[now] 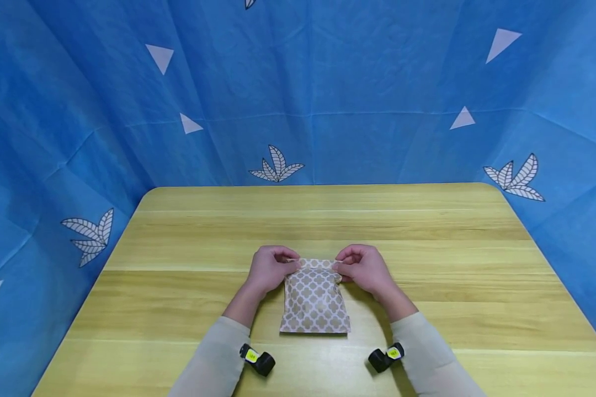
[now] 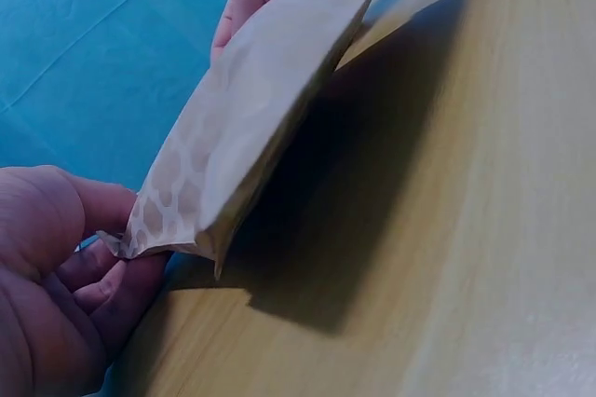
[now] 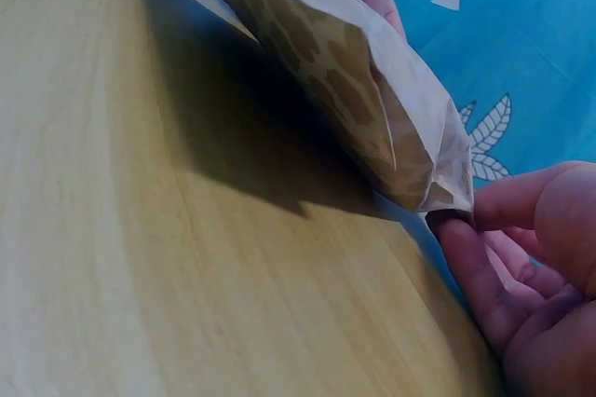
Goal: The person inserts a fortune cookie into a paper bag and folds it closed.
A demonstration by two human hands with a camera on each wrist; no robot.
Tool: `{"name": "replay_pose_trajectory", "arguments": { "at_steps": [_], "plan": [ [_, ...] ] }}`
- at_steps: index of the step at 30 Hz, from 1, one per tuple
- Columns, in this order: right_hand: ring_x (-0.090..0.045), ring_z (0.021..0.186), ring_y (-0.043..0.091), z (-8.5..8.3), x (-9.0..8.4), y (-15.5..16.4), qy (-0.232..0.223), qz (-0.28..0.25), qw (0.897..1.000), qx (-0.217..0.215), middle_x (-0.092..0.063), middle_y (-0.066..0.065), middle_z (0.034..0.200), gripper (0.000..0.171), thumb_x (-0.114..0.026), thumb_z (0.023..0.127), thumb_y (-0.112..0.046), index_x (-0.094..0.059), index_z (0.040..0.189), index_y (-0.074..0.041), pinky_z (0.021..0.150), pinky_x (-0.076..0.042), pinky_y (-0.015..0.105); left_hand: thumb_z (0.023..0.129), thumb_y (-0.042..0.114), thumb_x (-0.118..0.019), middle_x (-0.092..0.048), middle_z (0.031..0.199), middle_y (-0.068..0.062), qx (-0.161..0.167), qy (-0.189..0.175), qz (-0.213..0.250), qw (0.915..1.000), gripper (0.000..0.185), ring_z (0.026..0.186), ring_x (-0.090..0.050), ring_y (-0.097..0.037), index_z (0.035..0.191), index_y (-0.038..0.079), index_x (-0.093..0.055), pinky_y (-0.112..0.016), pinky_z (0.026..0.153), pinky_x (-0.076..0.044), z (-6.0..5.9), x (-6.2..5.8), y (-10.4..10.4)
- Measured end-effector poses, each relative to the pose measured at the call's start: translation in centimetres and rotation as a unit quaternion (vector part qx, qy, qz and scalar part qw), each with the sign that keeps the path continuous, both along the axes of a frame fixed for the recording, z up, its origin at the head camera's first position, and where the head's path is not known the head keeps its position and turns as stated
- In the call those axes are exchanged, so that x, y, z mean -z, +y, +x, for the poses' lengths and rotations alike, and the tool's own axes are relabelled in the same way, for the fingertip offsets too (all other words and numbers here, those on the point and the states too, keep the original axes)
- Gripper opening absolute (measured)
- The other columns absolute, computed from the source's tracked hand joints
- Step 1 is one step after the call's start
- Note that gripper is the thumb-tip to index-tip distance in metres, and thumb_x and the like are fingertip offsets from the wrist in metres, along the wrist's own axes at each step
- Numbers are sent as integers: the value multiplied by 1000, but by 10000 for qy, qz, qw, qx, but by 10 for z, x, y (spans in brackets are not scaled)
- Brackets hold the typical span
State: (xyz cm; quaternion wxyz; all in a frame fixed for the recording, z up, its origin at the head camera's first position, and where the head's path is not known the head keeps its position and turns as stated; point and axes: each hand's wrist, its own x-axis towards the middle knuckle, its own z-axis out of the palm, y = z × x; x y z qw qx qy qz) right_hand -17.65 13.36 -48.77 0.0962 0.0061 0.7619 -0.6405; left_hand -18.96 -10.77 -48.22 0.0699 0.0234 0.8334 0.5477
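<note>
In the lower centre of the frame, the patterned paper bag (image 1: 315, 298) rests on the table (image 1: 427, 242). The left hand (image 1: 268, 269) and right hand (image 1: 363, 267) each pinch a top corner, holding its far edge lifted.

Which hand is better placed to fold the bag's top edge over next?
Neither clearly: left hand and right hand each pinch a top corner of the patterned paper bag, placed symmetrically. Probably both must work together.
</note>
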Motion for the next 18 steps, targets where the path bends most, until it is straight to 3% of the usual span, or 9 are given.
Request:
{"name": "replay_pose_trajectory", "arguments": {
  "at_steps": [9, 15, 18],
  "plan": [
    [-63, 68, 20, 3, -4, 1, -49, 62, 9999, -69, -64, 11, 80, 14, -74, 85, 3, -68, 97, 5, 61, -58, 35, 82, 12, -82, -62, 85, -2, 108, 60, -103, 9999, 17, 82, -55, -20, 97, 9, -76, -37, 74, -47, 1, -1, 1],
    [-65, 76, 24, 4, -10, 5, -46, 19, 9996, -293, -65, 15, 91, 22, -72, 88, -2, -65, 107, 7, 67, -59, 37, 88, 23, -77, -67, 95, 2, 256, 299, -491, 9980, 23, 93, -61, -20, 107, 9, -74, -39, 83, -50, 2, -8, -4],
    [-66, 79, 27, 2, -15, 14, 44, 195, 9992, -332, -65, 15, 97, 26, -72, 90, -7, -64, 111, 7, 69, -58, 38, 94, 28, -70, -68, 95, 1, 101, 393, -774, 9962, 22, 92, -62, -20, 106, 10, -75, -39, 79, -52, 1, -15, -12]
  ]
}}
